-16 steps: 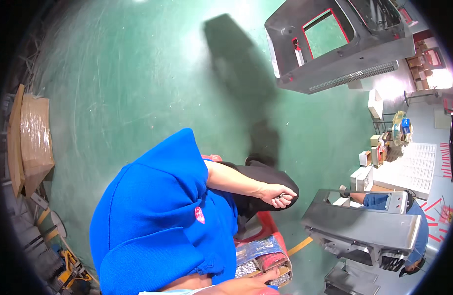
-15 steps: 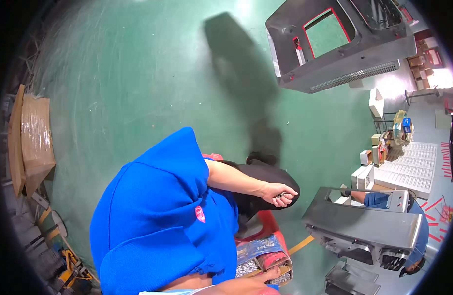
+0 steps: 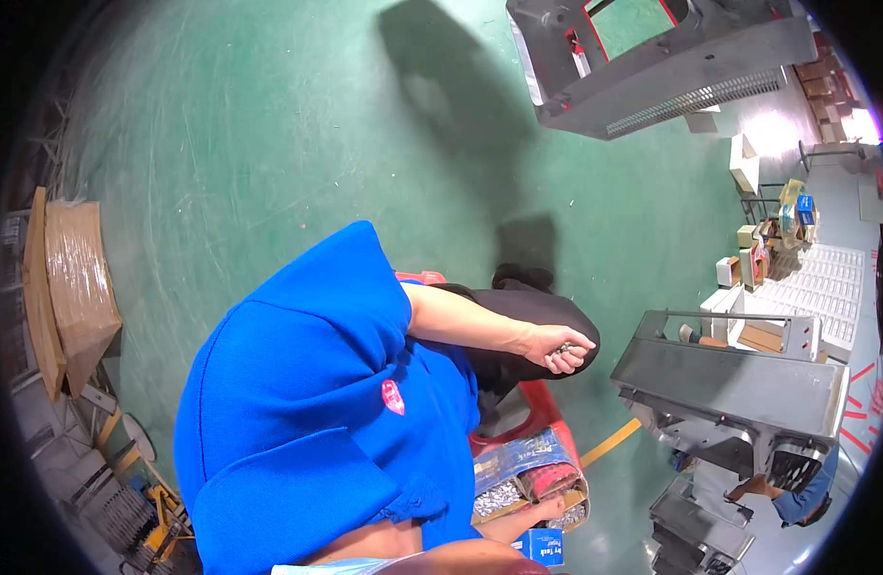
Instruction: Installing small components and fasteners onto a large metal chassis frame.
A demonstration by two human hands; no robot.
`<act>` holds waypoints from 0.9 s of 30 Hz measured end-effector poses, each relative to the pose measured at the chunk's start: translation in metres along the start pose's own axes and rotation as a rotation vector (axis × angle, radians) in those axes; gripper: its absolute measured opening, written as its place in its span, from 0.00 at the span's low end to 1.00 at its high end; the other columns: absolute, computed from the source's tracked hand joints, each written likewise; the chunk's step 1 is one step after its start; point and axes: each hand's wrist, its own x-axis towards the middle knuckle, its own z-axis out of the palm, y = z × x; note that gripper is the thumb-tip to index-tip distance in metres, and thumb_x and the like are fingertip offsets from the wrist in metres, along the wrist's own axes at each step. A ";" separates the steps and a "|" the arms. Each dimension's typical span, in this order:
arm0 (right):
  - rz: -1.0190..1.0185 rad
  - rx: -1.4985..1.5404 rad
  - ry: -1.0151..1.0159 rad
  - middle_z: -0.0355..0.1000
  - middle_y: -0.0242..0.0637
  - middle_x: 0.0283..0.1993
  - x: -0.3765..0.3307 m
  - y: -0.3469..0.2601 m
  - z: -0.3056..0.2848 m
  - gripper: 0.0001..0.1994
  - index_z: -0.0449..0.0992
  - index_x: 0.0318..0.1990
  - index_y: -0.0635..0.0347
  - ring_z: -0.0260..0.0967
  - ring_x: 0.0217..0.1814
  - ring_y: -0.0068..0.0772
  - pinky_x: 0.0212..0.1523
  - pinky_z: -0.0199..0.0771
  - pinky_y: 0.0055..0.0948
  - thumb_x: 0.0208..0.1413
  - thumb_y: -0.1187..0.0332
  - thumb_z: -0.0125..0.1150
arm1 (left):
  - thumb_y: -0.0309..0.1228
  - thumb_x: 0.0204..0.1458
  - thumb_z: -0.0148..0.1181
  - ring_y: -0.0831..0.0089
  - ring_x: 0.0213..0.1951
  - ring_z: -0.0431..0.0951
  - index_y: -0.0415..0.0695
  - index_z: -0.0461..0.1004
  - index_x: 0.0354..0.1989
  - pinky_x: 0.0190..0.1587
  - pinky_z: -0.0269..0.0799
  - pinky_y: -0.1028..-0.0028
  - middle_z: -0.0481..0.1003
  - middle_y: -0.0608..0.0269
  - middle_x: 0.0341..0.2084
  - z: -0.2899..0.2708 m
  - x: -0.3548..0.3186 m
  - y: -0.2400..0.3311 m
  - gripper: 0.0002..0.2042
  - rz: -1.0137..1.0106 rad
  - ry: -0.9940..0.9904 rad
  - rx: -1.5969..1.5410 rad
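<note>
My left hand (image 3: 563, 349) is closed around a few small metal pieces, too small to name, and is held over my black-trousered leg (image 3: 499, 321). A cardboard box with compartments (image 3: 518, 458) sits on a red stool (image 3: 542, 407). Small shiny metal parts (image 3: 499, 496) fill one compartment, and a red piece (image 3: 549, 481) lies in another. My right hand (image 3: 549, 508) reaches into the box at its near right corner, beside more metal parts (image 3: 573, 516). Its fingers are mostly hidden. Close to my right wrist stands a small blue carton (image 3: 540, 546).
A large grey machine housing (image 3: 652, 86) stands at the upper right. Another grey housing (image 3: 729, 379) is at the right, with a co-worker's arm (image 3: 762, 487) by it. Wrapped cardboard (image 3: 77, 287) leans at the far left. White trays (image 3: 820, 297) lie beyond.
My view has shifted, showing more of the box and the blue carton. My left hand stays closed and my right hand stays at the box. The co-worker has moved lower beside the housing.
</note>
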 end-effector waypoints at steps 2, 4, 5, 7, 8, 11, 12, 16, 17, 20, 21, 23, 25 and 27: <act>0.013 -0.004 0.013 0.75 0.40 0.28 -0.005 0.007 -0.004 0.09 0.77 0.31 0.69 0.71 0.31 0.34 0.38 0.71 0.30 0.49 0.71 0.53 | 0.41 0.59 0.43 0.84 0.11 0.49 0.52 0.52 0.12 0.10 0.43 0.85 0.51 0.75 0.10 0.002 -0.001 0.000 0.21 -0.012 0.030 0.003; 0.042 -0.013 0.041 0.75 0.40 0.28 -0.014 0.019 -0.010 0.09 0.77 0.31 0.69 0.71 0.31 0.34 0.38 0.71 0.30 0.49 0.72 0.53 | 0.41 0.60 0.42 0.84 0.11 0.49 0.51 0.52 0.12 0.10 0.43 0.84 0.51 0.74 0.10 0.003 0.000 -0.002 0.22 -0.044 0.062 0.004; 0.064 -0.019 0.061 0.75 0.40 0.28 -0.019 0.027 -0.014 0.09 0.77 0.31 0.69 0.71 0.31 0.34 0.38 0.71 0.30 0.49 0.72 0.53 | 0.41 0.60 0.43 0.84 0.12 0.49 0.51 0.52 0.12 0.10 0.43 0.84 0.51 0.74 0.10 0.003 0.001 -0.004 0.22 -0.039 0.056 -0.012; 0.116 -0.032 0.116 0.75 0.40 0.28 -0.021 0.050 -0.026 0.09 0.77 0.31 0.69 0.71 0.31 0.34 0.38 0.71 0.30 0.49 0.72 0.53 | 0.41 0.60 0.43 0.84 0.12 0.50 0.50 0.53 0.13 0.10 0.43 0.85 0.52 0.74 0.11 0.002 0.003 -0.006 0.22 -0.054 0.044 -0.041; 0.137 -0.033 0.130 0.75 0.40 0.28 -0.009 0.069 -0.028 0.09 0.77 0.31 0.69 0.71 0.31 0.34 0.38 0.71 0.30 0.49 0.72 0.53 | 0.42 0.59 0.44 0.85 0.13 0.50 0.50 0.54 0.13 0.11 0.43 0.85 0.52 0.75 0.12 -0.002 -0.004 0.004 0.22 -0.077 0.020 -0.065; 0.326 -0.051 0.207 0.75 0.40 0.28 -0.006 0.147 -0.036 0.09 0.77 0.31 0.69 0.71 0.31 0.34 0.38 0.71 0.30 0.49 0.73 0.53 | 0.41 0.60 0.44 0.85 0.14 0.52 0.49 0.59 0.16 0.12 0.45 0.85 0.52 0.75 0.11 0.001 -0.009 0.009 0.19 -0.050 0.064 -0.090; 0.388 -0.008 0.241 0.75 0.40 0.28 -0.013 0.182 -0.040 0.09 0.77 0.31 0.69 0.71 0.31 0.34 0.38 0.71 0.30 0.49 0.73 0.53 | 0.41 0.60 0.43 0.85 0.14 0.52 0.48 0.62 0.19 0.12 0.45 0.85 0.52 0.75 0.11 0.006 -0.010 0.014 0.18 -0.050 0.101 -0.063; 0.457 0.220 0.417 0.75 0.40 0.30 -0.034 0.233 -0.035 0.05 0.76 0.32 0.69 0.71 0.33 0.31 0.39 0.71 0.28 0.46 0.77 0.57 | 0.38 0.62 0.40 0.85 0.13 0.51 0.44 0.69 0.32 0.12 0.48 0.85 0.52 0.74 0.11 0.008 -0.003 0.008 0.14 -0.005 0.106 0.061; 0.515 0.236 0.425 0.75 0.40 0.31 -0.029 0.225 -0.032 0.06 0.76 0.33 0.69 0.71 0.33 0.30 0.40 0.71 0.27 0.46 0.78 0.59 | 0.37 0.62 0.40 0.85 0.13 0.51 0.43 0.69 0.35 0.12 0.48 0.85 0.52 0.74 0.11 0.004 -0.001 0.007 0.13 -0.001 0.093 0.059; 0.511 0.152 0.467 0.76 0.37 0.33 -0.023 0.199 -0.031 0.08 0.78 0.36 0.65 0.72 0.34 0.27 0.40 0.72 0.24 0.46 0.78 0.59 | 0.35 0.61 0.41 0.85 0.13 0.51 0.43 0.69 0.39 0.12 0.48 0.85 0.51 0.74 0.11 0.015 -0.005 0.013 0.11 -0.007 0.107 0.122; 0.500 0.054 0.448 0.76 0.38 0.34 -0.023 0.193 -0.035 0.08 0.78 0.36 0.64 0.73 0.36 0.28 0.42 0.72 0.25 0.47 0.78 0.58 | 0.34 0.61 0.41 0.85 0.13 0.51 0.43 0.69 0.40 0.12 0.47 0.85 0.51 0.74 0.11 0.016 -0.004 0.012 0.11 -0.011 0.113 0.126; 0.523 0.026 0.419 0.76 0.38 0.34 -0.020 0.181 -0.038 0.08 0.79 0.36 0.63 0.73 0.36 0.29 0.42 0.72 0.25 0.47 0.78 0.58 | 0.33 0.60 0.42 0.85 0.13 0.51 0.43 0.69 0.41 0.12 0.47 0.85 0.51 0.74 0.11 0.021 -0.005 0.013 0.10 -0.015 0.132 0.139; 0.508 0.018 0.413 0.76 0.39 0.34 -0.023 0.182 -0.043 0.08 0.79 0.36 0.63 0.73 0.36 0.30 0.42 0.71 0.26 0.47 0.78 0.58 | 0.32 0.59 0.44 0.85 0.13 0.51 0.43 0.70 0.43 0.12 0.47 0.85 0.52 0.75 0.11 0.026 -0.004 0.012 0.10 -0.030 0.145 0.147; 0.500 0.070 0.417 0.76 0.39 0.35 -0.022 0.184 -0.042 0.09 0.78 0.37 0.63 0.73 0.37 0.30 0.43 0.71 0.26 0.47 0.78 0.58 | 0.31 0.58 0.45 0.85 0.12 0.51 0.43 0.70 0.44 0.12 0.47 0.85 0.52 0.74 0.11 0.026 -0.003 0.011 0.10 -0.030 0.128 0.129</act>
